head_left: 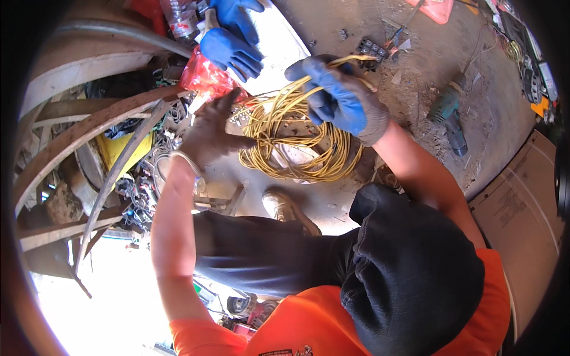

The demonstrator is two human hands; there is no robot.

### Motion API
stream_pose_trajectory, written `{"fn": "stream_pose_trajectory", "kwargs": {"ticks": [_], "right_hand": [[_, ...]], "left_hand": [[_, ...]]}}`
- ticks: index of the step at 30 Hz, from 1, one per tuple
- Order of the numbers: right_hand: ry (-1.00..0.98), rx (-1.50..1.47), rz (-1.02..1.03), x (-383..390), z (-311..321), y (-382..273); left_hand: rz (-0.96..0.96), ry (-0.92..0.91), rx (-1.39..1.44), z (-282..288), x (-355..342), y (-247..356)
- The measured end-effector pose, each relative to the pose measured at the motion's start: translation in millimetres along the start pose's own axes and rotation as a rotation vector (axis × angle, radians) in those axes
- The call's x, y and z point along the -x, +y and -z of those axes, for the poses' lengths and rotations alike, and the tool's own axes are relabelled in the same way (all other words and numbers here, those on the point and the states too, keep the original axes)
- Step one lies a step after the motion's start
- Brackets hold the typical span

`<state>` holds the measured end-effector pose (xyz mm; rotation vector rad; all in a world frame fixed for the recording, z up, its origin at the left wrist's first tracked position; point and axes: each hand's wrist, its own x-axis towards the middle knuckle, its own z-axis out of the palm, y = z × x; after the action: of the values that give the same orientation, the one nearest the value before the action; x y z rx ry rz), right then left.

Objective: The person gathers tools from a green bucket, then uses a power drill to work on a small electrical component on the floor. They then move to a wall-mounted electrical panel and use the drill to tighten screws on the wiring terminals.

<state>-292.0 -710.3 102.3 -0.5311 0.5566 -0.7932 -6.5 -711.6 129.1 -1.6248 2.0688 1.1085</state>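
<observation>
A big loose coil of yellow cable (347, 157) lies in the middle, in front of my foot. My right hand (344, 98), in a blue and grey work glove, is raised over the coil's far right side. Its fingers are closed around strands of the cable, and a loose end sticks out beyond them to the right. My left hand (211, 133), in a dark glove, hovers at the coil's left edge with its fingers spread. It holds nothing, and I cannot tell if its thumb touches the cable.
Blue gloves (231, 53) lie on a bright white surface beside a red plastic bag (205, 77). A green power drill (448, 113) rests on the dirty floor at right, near a flattened cardboard box (519, 213). Curved wooden pieces (89, 127) crowd the left. Tangled wires (139, 199) lie near them.
</observation>
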Motion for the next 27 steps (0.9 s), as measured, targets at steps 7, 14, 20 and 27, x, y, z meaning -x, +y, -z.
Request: {"fn": "stream_pose_trajectory", "kwargs": {"ticks": [7,14,20,27], "right_hand": [[0.105,-0.113,0.072,16.7,-8.8,0.1],[-0.071,-0.254,0.155,34.7,-9.2,-6.8],[0.329,-0.097,-0.022,26.5,1.8,-15.6],[0.468,0.125,0.047,38.1,39.9,-11.8]], "left_hand": [[-0.185,0.120,0.181,40.3,12.8,-13.9],[-0.261,-0.164,0.630,-15.7,12.5,82.4],[-0.130,0.533,-0.122,-4.2,12.1,93.1],[0.318,0.002,0.427,-154.1,-6.6,111.9]]}}
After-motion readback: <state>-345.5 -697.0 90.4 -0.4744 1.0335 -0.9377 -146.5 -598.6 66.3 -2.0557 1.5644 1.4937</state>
